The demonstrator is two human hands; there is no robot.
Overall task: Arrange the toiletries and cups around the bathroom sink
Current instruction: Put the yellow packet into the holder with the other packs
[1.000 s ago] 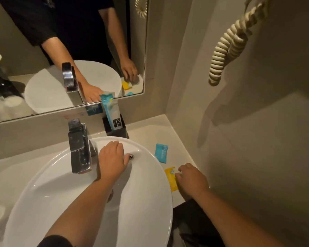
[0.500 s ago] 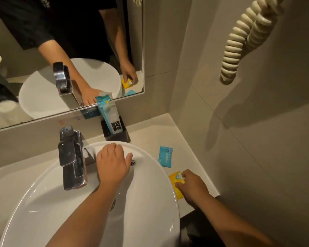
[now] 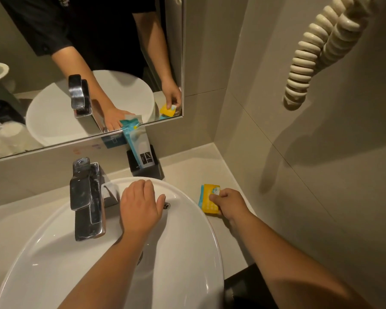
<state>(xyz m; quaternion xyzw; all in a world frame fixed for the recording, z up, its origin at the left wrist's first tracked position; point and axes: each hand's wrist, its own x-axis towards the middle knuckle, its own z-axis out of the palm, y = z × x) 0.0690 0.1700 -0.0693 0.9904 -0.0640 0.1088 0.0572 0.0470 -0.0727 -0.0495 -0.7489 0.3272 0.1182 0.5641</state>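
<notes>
My right hand [image 3: 230, 202] pinches a yellow sachet [image 3: 209, 198] on the counter, right of the white basin [image 3: 183, 253]. The yellow sachet lies on top of a blue sachet [image 3: 201, 195], of which only a thin left edge shows. My left hand [image 3: 140, 208] rests palm down on the basin's back rim, fingers together, holding nothing. Behind the basin a black square holder [image 3: 153, 169] stands against the wall with a blue-and-white packet [image 3: 138, 143] upright in it. No cups are clearly seen.
A chrome tap [image 3: 87, 199] stands at the basin's back left. The mirror [image 3: 54, 63] runs above the counter [image 3: 192, 166]. A coiled cream cord [image 3: 308, 61] hangs on the right wall. Beige counter continues to the wall corner behind the sachets.
My right hand took hold of the yellow sachet and slid it away from me onto the blue sachet. My left hand stayed on the basin rim.
</notes>
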